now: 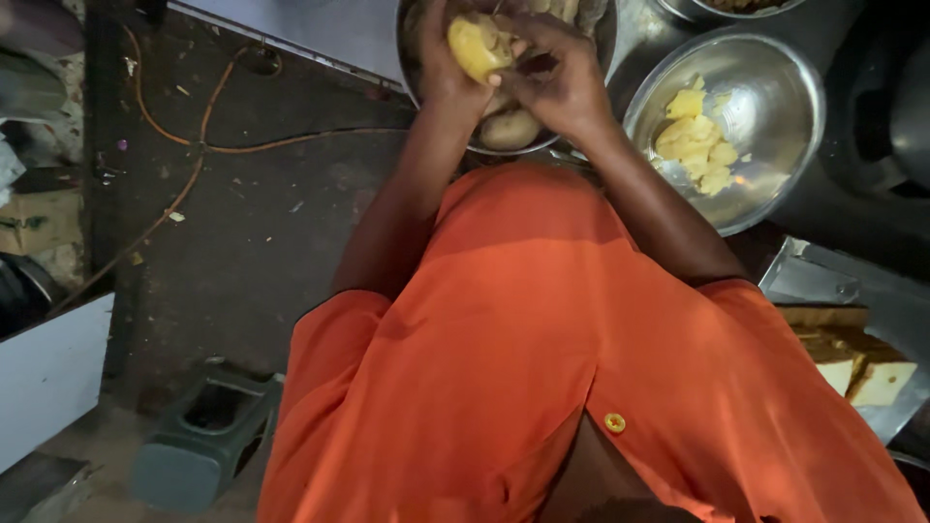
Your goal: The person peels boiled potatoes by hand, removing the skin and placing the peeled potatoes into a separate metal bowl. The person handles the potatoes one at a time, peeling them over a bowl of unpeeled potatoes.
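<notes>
View from above of a person in an orange shirt w/ a yellow button, both hands raised over a steel bowl at the far edge of the scene. Left hand has its fingers curled tight around a yellow, partly peeled boiled potato, gripping it from the left. Right hand touches the same potato from the right, fingers bent close together & thumb pressed at the peel. Below the hands, inside that bowl, lie more unpeeled brownish potatoes. Just right of it sits a second steel bowl w/ pale yellow peeled potato pieces. Near right: a metal tray w/ bread slices. Left: dark floor, an orange cable, a grey-green plastic stool near the person.
</notes>
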